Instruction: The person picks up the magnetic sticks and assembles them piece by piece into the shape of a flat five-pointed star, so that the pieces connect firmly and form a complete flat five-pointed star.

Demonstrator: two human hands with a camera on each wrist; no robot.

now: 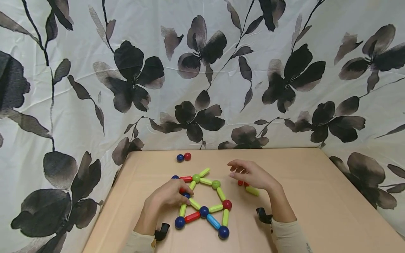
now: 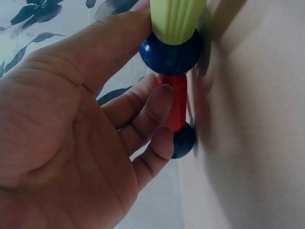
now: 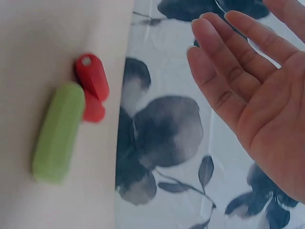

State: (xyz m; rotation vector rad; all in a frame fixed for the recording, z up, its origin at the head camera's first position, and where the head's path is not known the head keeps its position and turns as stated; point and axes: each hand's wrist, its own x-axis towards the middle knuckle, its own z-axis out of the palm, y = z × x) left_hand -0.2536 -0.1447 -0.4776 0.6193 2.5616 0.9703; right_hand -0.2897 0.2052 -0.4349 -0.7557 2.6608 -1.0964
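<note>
A flat frame of magnetic rods and balls lies on the table, with yellow-green rods (image 1: 220,193), red rods (image 1: 192,217), a light-blue rod (image 1: 213,222) and balls in blue, red and green. At its left side my left hand (image 1: 167,194) pinches a blue ball (image 2: 170,55) between thumb and index finger. Its other fingertips lie along a red rod (image 2: 174,102) joined to that ball, and a second blue ball (image 2: 183,143) sits at the rod's far end. My right hand (image 1: 253,174), fingers loosely bent and holding nothing, hovers over loose red rods (image 3: 93,78) and a yellow-green rod (image 3: 58,136).
A loose blue ball (image 1: 180,158) and a red ball (image 1: 187,156) sit side by side near the back edge of the table (image 1: 332,211). Behind it hangs a white cloth (image 1: 240,84) printed with dark flowers. Both wrists carry black straps.
</note>
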